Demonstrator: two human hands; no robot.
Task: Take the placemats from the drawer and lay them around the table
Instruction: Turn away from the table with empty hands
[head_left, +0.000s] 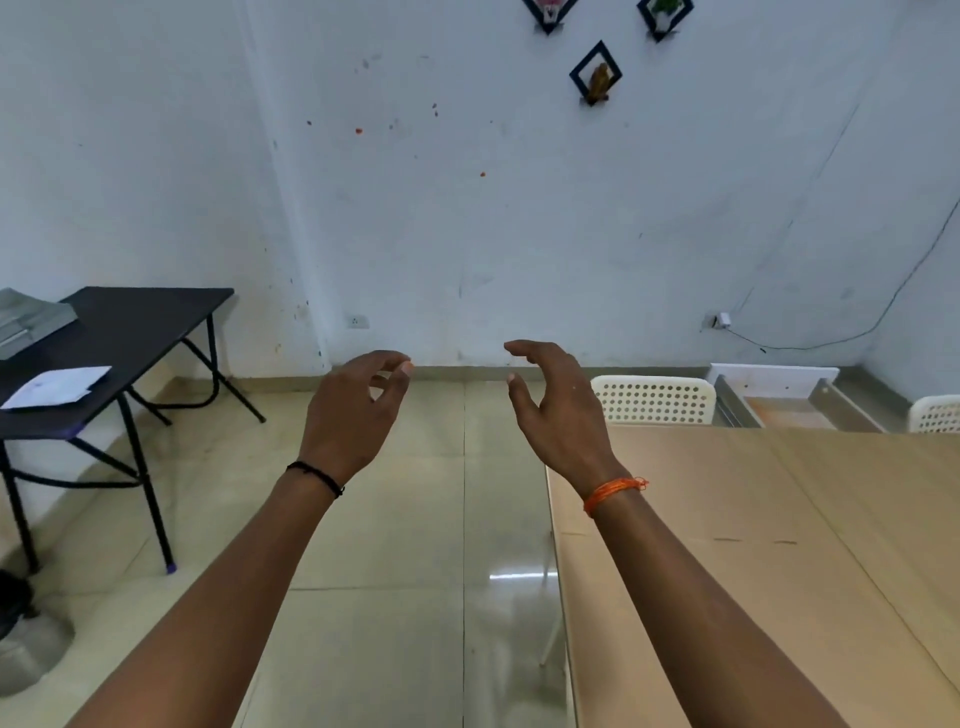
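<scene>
Both my arms stretch forward at chest height over the tiled floor. My left hand (353, 410) has its fingers curled loosely apart and holds nothing; a black thread circles its wrist. My right hand (553, 405) is also empty with fingers spread, an orange thread on its wrist. The light wooden table (753, 545) fills the lower right, its left edge just under my right forearm. An open drawer (779, 405) with a white front and metal sides lies on the floor beyond the table's far edge. No placemats are visible.
A black folding table (119, 343) with papers (57, 387) and a grey object stands at the left. Two white perforated chairs (654, 400) sit at the wooden table's far side. A cable (831, 338) runs along the white wall. Dark bag at lower left.
</scene>
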